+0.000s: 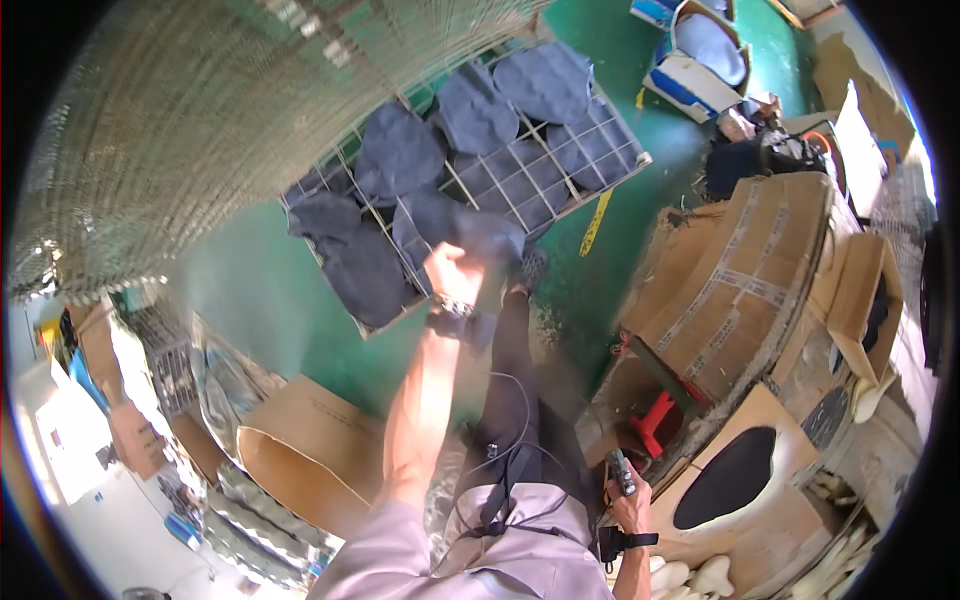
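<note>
My left hand (453, 272) reaches forward over the near side of a wire rack (612, 137). Its fingers are curled at the lower edge of a dark grey, rounded flat piece (455, 225), which they appear to grip; motion blurs the fingertips. Several similar dark grey pieces lie spread over the rack. Low at my right side, my right hand (630, 507) is closed round a grey metal hand tool (621, 472), shaped like a spray gun, with its grip hidden in the palm.
To the right, flattened cardboard (735, 285) covers a bench, with a red object (655, 425) at its near edge. Cardboard with a black oval patch (727, 478) lies nearer me. An open cardboard box (310, 440) stands at left. Netting (200, 130) hangs at upper left.
</note>
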### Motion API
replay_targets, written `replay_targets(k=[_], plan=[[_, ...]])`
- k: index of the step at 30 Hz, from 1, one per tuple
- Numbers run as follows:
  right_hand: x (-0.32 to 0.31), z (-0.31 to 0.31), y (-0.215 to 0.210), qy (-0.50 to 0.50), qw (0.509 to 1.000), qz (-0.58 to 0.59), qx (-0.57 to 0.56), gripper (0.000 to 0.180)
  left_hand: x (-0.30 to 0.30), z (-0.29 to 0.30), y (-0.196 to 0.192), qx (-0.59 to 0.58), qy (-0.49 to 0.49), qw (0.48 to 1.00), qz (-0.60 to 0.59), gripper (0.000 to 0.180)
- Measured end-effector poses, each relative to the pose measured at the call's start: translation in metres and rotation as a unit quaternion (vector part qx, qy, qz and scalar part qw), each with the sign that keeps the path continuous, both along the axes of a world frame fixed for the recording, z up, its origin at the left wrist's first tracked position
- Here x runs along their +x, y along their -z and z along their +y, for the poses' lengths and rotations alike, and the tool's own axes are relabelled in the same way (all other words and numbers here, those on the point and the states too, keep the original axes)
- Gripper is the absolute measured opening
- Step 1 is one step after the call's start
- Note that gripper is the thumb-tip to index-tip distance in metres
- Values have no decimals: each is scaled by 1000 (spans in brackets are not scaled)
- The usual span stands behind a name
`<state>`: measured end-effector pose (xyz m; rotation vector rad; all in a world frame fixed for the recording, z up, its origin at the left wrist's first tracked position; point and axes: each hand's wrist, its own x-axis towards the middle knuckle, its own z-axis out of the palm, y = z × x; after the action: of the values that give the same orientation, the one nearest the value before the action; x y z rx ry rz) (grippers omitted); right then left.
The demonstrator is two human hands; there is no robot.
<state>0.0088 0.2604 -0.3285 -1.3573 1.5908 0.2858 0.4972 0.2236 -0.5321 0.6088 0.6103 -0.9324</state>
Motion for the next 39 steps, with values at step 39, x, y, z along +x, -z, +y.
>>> replay_targets(k=[39], plan=[[-30, 77, -175, 240, 911, -18, -336, 66, -209, -107, -30, 48, 670, 533, -515, 46]])
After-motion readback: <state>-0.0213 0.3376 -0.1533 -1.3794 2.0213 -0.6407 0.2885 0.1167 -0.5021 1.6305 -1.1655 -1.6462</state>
